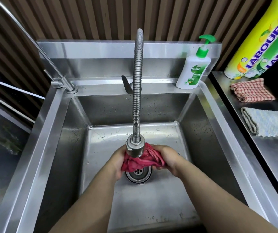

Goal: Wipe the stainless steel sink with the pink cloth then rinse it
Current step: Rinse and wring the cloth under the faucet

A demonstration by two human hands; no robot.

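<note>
The pink cloth (140,163) is bunched up, wet and dark pink, right under the head of the flexible steel faucet (137,98). Both hands hold it over the round drain (138,174) of the stainless steel sink (207,132). My left hand (118,161) grips the cloth's left end and my right hand (167,159) grips its right end. The faucet head hides the top of the cloth. Whether water is flowing cannot be told. Drops lie on the sink floor.
A white Dettol pump bottle (193,68) stands on the sink's back right ledge. On the right counter lie a red checked cloth (251,89) and a pale blue cloth (269,123), behind them tall yellow-green bottles (259,39). A thin second tap (64,84) rises at back left.
</note>
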